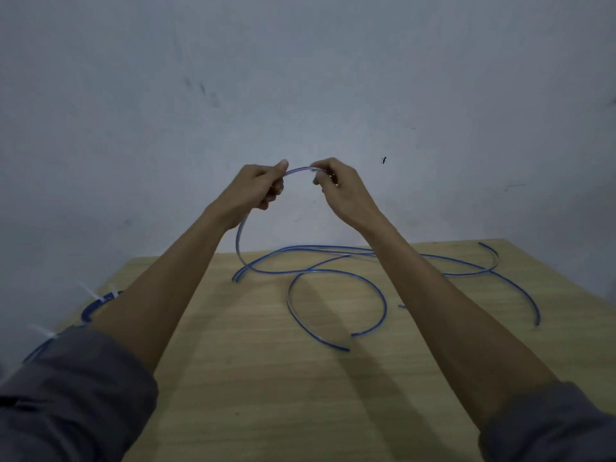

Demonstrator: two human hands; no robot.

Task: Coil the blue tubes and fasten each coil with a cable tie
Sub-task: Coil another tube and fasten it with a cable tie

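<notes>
Item: blue tube (pixel 300 170), one end raised above the counter's (pixel 253 378) far edge. Left hand (pixel 256 188) and right hand (pixel 336 185) each pinch it; short arc spans crosswise between grips. Remainder drops from the left grip, sprawling rightward.

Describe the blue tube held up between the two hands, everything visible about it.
The blue tube is thin, translucent and flexible, plastic by its look. A short stretch arches between the left hand and the right hand, both pinching it above the far edge of the wooden table. Below the left hand it hangs in a curve to the tabletop, where it joins other loose blue tubes; which lengths belong to it cannot be told. It is not yet coiled, and no tie is on it.
</notes>
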